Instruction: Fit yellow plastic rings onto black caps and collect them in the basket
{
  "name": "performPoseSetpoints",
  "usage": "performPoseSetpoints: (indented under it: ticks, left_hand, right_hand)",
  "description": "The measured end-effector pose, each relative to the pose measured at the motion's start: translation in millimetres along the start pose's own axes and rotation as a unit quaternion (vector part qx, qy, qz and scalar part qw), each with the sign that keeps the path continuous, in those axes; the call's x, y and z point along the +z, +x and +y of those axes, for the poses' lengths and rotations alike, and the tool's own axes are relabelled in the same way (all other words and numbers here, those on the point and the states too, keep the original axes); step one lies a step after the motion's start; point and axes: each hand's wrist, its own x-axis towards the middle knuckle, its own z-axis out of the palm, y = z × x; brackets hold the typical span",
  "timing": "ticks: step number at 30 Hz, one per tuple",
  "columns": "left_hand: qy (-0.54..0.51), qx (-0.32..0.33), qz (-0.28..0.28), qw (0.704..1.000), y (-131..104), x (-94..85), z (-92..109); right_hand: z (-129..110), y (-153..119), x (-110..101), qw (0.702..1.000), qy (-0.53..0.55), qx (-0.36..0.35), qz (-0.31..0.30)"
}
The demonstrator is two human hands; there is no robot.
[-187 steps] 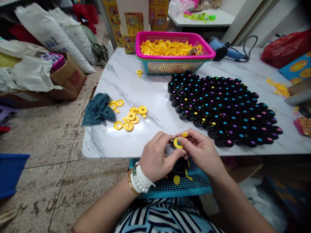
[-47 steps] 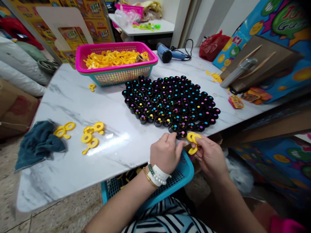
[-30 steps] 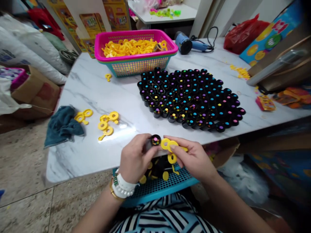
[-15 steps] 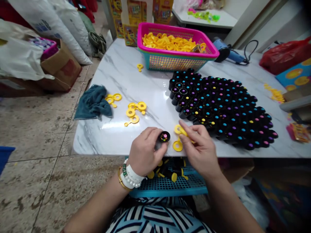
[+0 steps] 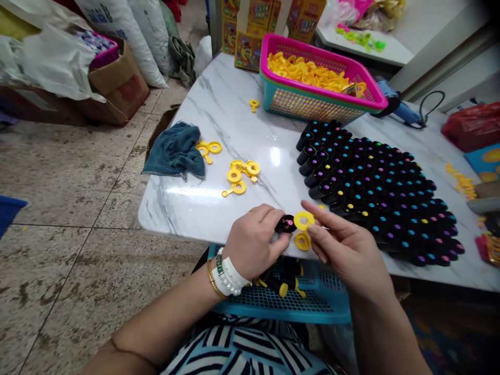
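Note:
My left hand [image 5: 260, 240] is wrapped round a small black tube [image 5: 286, 224], its open end up with coloured bits and a pink piece inside. My right hand [image 5: 344, 242] pinches a yellow ring-shaped cap [image 5: 303, 221] between thumb and fingers, right beside the tube's mouth. Just below it a second yellow ring [image 5: 302, 241] shows at the table edge; whether my right hand touches it I cannot tell. To the right stands a dense block of black tubes [image 5: 375, 192] with coloured tips in their openings. Several loose yellow caps [image 5: 239, 178] lie left of my hands.
A pink-rimmed basket [image 5: 322, 47] of yellow caps stands at the back. Below the table edge sits a blue basket [image 5: 324, 307] holding capped black tubes. A teal cloth [image 5: 174, 151] lies at the left edge. A blue power tool [image 5: 406, 110] rests at the back right.
My right hand has lifted a yellow ring cap off the table and brought it beside the tube's mouth. The camera view has shifted, moving the scene rightward.

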Motion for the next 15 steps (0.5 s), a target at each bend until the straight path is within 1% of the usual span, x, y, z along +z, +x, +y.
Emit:
performPoseSetpoints:
  ticks: [1, 3, 6, 8, 12, 15]
  left_hand:
    - [-0.003, -0.002, -0.003, 1.0, -0.1, 0.1, -0.4]
    - [-0.01, -0.004, -0.009, 1.0, -0.1, -0.2, -1.1]
    - [-0.015, -0.005, -0.01, 1.0, 0.1, -0.8, -1.2]
    - [-0.014, -0.009, -0.012, 1.0, 0.1, -0.8, -0.9]
    - [-0.004, -0.018, -0.016, 1.0, -0.2, -1.0, -0.2]
    - [-0.008, -0.016, -0.023, 1.0, 1.5, -5.7, 0.3]
  right_hand:
    - [-0.1, 0.1, 2.0, 1.0, 0.021, 0.01, 0.003]
    - [-1.0, 2.1, 6.1, 0.999, 0.043, 0.023, -0.012]
    - [-2.2, 8.9, 10.8, 0.998, 0.051, 0.034, -0.016]
    - [-2.3, 13.9, 11.9, 0.998, 0.052, 0.044, -0.017]
    - [-0.7, 19.8, 11.7, 0.994, 0.064, 0.076, -0.045]
    - [-0.1, 20.8, 12.1, 0.993, 0.071, 0.08, -0.043]
